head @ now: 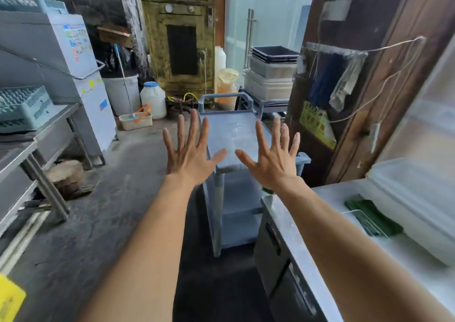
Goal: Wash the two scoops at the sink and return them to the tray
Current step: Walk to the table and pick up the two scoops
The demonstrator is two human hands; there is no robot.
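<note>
Both forearms reach forward from the lower edge of the view, with the left hand (189, 159) and the right hand (273, 161) held side by side, thumbs near each other but apart. Grip state: both hands are spread wide, fingers straight, holding nothing and touching nothing.

Task items: the scoops are not in view, and no sink can be identified. At the far end, stacked dark trays (274, 51) sit on bins (269, 83). Whether one of them is the task's tray cannot be told.

Step in hand: judged to be the outset, before any pickup. The next move calls for locating the scoops and the sink, so a turn of the head or body is probably needed first.

Clearances: a grey cart (234, 134) stands directly ahead, below the hands. A steel bench (293, 225) runs along the right, its corner just beside the right forearm, and a large translucent plastic container (416, 198) rests on it. A second bench (17, 156) and a dishwashing machine (71, 70) line the left. Open floor (115, 198) between the second bench and the cart offers the widest passage.
</note>
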